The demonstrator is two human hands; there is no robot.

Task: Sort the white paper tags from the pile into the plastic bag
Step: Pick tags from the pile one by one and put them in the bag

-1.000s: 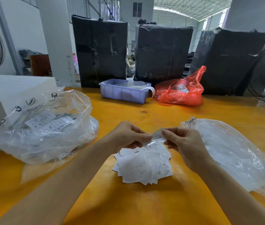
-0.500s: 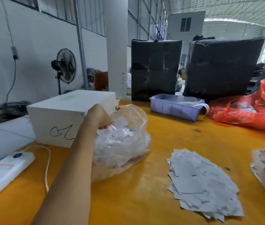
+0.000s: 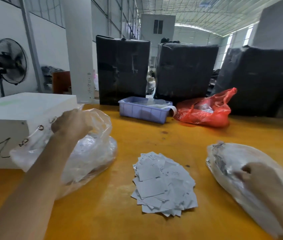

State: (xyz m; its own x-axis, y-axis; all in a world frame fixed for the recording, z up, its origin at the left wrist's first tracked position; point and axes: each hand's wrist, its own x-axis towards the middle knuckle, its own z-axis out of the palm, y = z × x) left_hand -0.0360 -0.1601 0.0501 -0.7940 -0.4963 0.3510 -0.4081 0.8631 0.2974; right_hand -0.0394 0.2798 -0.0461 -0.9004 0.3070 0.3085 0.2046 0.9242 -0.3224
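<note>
Yellow table [image 3: 154, 135] carries everything; its far edge runs under three black-wrapped bales [image 3: 122, 70].

White box [image 3: 16, 122] at the table's left edge, black marks on its near face.

Clear plastic bag [image 3: 92, 153], crumpled, mouth up, leans against the box toward the left side of the table; white slips show faintly through the film.

Second clear bag [image 3: 232, 160] lies on its side near the right edge, printed paper inside.

Red bag [image 3: 205, 111] and lavender tray [image 3: 142, 111] sit side by side along the far edge, in front of the bales.

Pile of white paper tags [image 3: 163, 184] lies loose near the table's middle, between the two clear bags, touching neither. Well apart from both hands.

Left hand [image 3: 71, 123]: raised at the mouth of the left bag, fingers curled into the opening, back of hand toward the camera. Motion blur and the film hide the fingertips; cannot tell whether it pinches a tag, the bag's rim, or nothing.

Right hand [image 3: 258, 177]: lies on top of the right-hand bag near the right edge, knuckles up, badly blurred. Touching the film; whether the fingers are gathering it or just lying on it cannot be told.
</note>
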